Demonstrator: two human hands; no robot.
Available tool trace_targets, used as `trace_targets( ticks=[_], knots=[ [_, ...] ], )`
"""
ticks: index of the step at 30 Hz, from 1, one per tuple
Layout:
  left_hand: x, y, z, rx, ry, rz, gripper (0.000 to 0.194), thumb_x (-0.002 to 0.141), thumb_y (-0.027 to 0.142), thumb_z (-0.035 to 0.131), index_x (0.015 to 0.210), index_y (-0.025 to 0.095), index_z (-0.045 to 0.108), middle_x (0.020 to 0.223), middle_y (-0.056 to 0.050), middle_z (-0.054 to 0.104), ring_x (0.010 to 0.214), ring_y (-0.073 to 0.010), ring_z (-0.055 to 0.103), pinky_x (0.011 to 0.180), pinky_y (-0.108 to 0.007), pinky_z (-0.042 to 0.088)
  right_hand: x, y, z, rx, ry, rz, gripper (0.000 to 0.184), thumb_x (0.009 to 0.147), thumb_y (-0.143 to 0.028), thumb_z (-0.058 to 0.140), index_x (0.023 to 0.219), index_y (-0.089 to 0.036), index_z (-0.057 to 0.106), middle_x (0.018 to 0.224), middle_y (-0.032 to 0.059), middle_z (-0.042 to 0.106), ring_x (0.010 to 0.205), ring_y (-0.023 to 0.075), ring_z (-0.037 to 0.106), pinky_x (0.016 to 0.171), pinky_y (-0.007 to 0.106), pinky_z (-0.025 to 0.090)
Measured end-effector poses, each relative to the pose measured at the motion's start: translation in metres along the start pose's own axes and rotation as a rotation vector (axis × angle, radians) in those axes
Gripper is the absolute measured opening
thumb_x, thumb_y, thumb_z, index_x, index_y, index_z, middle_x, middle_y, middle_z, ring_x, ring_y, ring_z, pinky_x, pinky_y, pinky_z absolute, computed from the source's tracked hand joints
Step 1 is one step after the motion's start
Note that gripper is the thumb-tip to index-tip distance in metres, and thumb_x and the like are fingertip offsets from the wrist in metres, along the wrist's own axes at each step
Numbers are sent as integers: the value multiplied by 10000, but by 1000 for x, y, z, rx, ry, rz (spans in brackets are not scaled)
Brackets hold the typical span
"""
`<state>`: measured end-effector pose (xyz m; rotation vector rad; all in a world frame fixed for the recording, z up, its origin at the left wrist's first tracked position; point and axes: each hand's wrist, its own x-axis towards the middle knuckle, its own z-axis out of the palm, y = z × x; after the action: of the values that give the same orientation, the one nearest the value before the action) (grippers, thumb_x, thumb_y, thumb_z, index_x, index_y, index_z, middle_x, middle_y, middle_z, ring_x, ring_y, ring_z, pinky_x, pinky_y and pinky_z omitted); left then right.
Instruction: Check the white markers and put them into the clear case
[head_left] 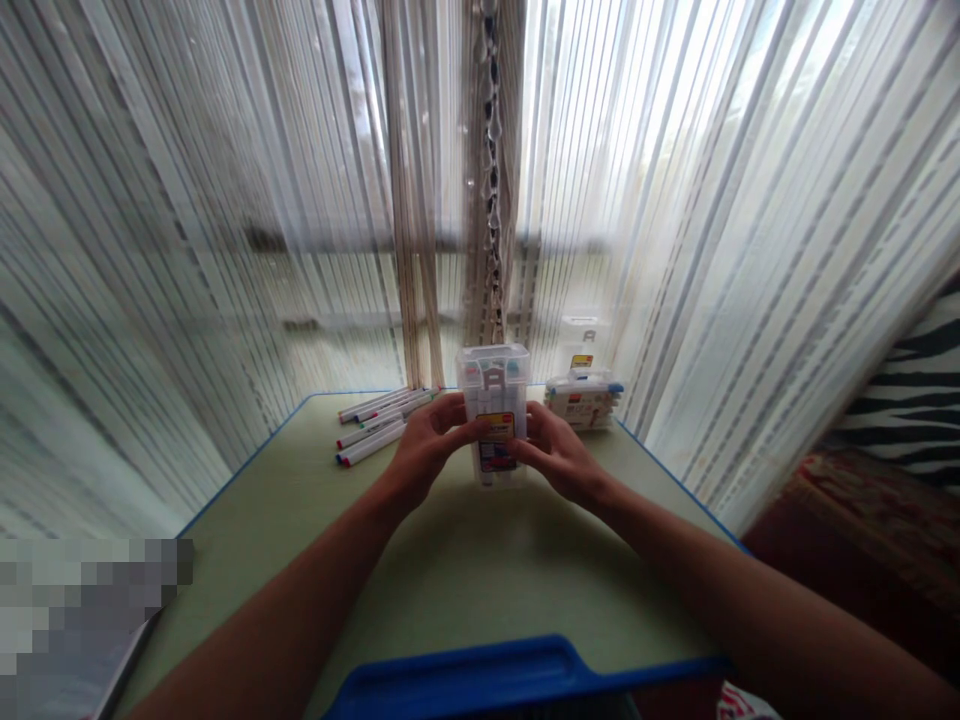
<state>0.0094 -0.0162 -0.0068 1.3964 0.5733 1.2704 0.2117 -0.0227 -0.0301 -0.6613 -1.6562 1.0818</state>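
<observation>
Between my two hands stands a clear plastic marker case [495, 400], upright, with a dark label on its front and white markers showing inside. My left hand [431, 440] grips its left side, thumb across the front by the label. On the opposite side my right hand [559, 450] is closed on the case too, its thumb on the lower front. Several loose white markers [375, 435] with coloured ends lie to the left of my left hand. Behind my right hand, a second marker case [581, 400] stands with its clear lid raised and markers in it.
A light green table [450, 580] with a blue edge carries all of this. A blue tray-like rim [465, 675] runs along the near edge. String curtains [300, 200] hang right behind the table. At lower left is a blurred-out flat object [67, 640].
</observation>
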Motion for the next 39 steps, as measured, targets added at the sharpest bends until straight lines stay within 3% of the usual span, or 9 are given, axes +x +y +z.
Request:
trace_targets(
  ticks=[14,21,29,39],
  knots=[
    [-2,3,3,29,-5,-7,416,691,231,878,1067,128,733,1124,-147,761,1120,-317,687,936,-425,541,-1,-1,-3,-147,-35,-64,480,848,-427,756,1224,-192,569,1061,104,737,1002,274,704,849,427,565],
    [-2,3,4,24,-21,-9,421,699,231,875,1079,131,724,1138,-139,756,1083,-289,700,952,-412,533,-2,-4,-4,-166,-37,-73,487,866,-436,735,1261,-201,574,1072,98,738,990,268,702,844,418,567],
    [-2,5,5,22,-48,-13,465,649,195,893,1072,143,707,1108,-115,755,1029,-269,709,937,-407,535,-2,-3,-6,-222,-19,-112,432,851,-425,750,1191,-202,603,1062,91,747,982,262,705,862,419,557],
    [-2,4,5,66,-36,3,545,588,170,919,1087,155,698,1142,-124,740,1115,-288,671,987,-419,499,-1,-4,-7,-296,-14,-191,403,838,-360,752,1186,-202,624,1062,88,748,982,274,712,893,440,561]
  ],
)
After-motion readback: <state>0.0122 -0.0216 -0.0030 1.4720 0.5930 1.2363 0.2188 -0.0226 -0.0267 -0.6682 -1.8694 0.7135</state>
